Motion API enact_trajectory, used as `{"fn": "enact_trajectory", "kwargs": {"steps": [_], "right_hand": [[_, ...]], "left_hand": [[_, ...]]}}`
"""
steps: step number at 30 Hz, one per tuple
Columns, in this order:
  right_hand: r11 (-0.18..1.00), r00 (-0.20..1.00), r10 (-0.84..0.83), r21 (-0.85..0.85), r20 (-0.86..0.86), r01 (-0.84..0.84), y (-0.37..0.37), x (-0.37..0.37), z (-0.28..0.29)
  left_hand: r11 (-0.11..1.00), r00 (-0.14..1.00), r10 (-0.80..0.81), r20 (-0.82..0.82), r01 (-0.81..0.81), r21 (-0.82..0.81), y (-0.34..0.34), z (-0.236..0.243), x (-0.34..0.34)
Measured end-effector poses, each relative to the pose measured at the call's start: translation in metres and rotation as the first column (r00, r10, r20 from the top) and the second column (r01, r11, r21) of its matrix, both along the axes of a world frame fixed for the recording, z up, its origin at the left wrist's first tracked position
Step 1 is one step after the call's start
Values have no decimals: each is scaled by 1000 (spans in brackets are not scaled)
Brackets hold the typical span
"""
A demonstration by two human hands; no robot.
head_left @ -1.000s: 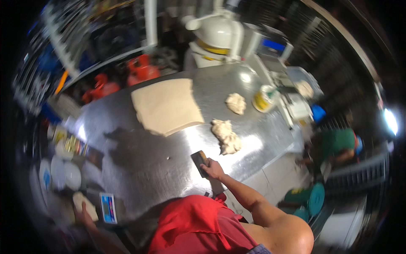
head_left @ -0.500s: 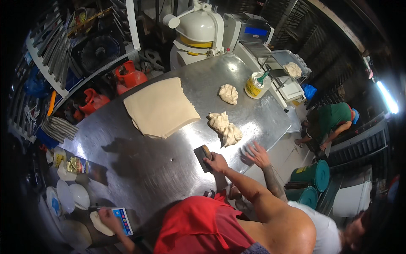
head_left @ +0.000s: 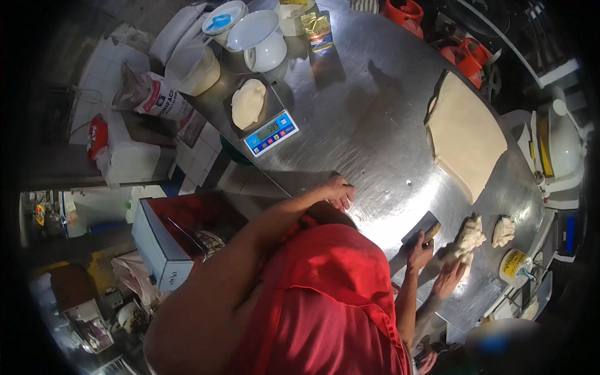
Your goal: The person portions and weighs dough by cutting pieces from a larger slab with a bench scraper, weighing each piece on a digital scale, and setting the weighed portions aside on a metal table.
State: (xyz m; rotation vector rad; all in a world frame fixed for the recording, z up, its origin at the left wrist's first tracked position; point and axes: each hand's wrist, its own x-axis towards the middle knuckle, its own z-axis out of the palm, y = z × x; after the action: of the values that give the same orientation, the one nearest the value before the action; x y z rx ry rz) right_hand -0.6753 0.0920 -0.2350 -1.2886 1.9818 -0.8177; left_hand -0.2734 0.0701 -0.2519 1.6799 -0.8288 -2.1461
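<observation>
My left hand (head_left: 338,191) hovers over the near edge of the steel table (head_left: 350,144), fingers curled in, with nothing visible in them. Past it, a lump of dough (head_left: 249,103) rests on a digital scale (head_left: 272,132). My right hand (head_left: 420,252) grips the wooden handle of a bench scraper (head_left: 427,229), its dark blade just above or against the tabletop. Right of the scraper sits a long, uneven piece of dough (head_left: 472,234), touched at its near end by another person's hand (head_left: 447,279). A smaller dough lump (head_left: 504,232) lies beyond.
A large flat dough sheet (head_left: 469,134) covers the far right of the table. Bowls (head_left: 265,53) and a gold packet (head_left: 317,31) stand at the far left; a tub (head_left: 515,264) at the right. Red gas cylinders (head_left: 469,59) are behind the table. A blurred head (head_left: 500,344) is lower right.
The view has turned to the left. My left hand has come away from the dough on the scale toward me. The other person's hand has reached the long dough piece. My right hand keeps the scraper.
</observation>
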Motion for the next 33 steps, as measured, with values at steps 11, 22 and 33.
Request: {"fn": "enact_trajectory", "kwargs": {"steps": [11,22,33], "right_hand": [[988,996,-52,148,72,41,-10,-6,10],[892,981,17,439,194,-103,-46,-4,45],[927,901,373,50,-220,-371,-326,73,123]], "left_hand": [[981,983,-175,-44,178,76,-27,-10,-2],[680,934,268,236,-10,-733,-283,14,-54],[408,591,191,783,678,-611,-573,13,-157]]}}
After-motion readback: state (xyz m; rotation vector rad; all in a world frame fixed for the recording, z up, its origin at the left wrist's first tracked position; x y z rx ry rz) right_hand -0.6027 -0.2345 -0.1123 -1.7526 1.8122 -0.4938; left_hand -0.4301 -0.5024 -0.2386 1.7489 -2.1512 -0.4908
